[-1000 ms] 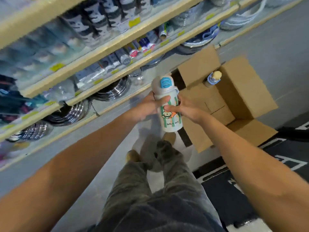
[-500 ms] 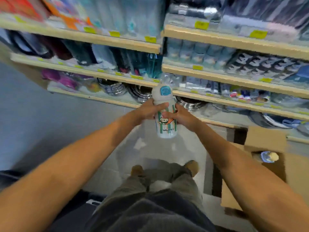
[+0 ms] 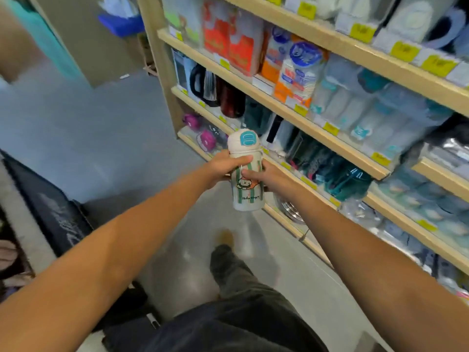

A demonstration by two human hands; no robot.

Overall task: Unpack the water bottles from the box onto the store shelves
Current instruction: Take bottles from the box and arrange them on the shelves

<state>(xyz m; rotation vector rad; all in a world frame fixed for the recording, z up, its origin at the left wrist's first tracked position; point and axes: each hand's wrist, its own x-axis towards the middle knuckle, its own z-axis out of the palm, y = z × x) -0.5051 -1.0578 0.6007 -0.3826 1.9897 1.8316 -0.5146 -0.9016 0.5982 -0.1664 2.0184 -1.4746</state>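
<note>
A white water bottle (image 3: 247, 196) with green stripes, a cartoon animal and a blue-buttoned cap is held upright at chest height in front of me. My left hand (image 3: 223, 166) wraps its upper body just under the cap. My right hand (image 3: 264, 175) grips its middle from the right side. The store shelves (image 3: 337, 148) run along my right, wooden boards with yellow price tags, packed with bottles and cups. The bottle hovers beside the left end of a lower shelf. The box is out of view.
Jugs and dark flasks (image 3: 218, 95) stand at the shelf unit's left end, pink items (image 3: 206, 139) and steel bowls (image 3: 291, 208) on the bottom board. Grey floor (image 3: 101, 128) stretches ahead and left. A dark mat (image 3: 58, 212) lies at my left. My legs and shoe (image 3: 225, 238) show below.
I have turned left along the aisle with the bottle in both hands. The cardboard box has dropped out of view, and the left end of the shelf unit has come into view.
</note>
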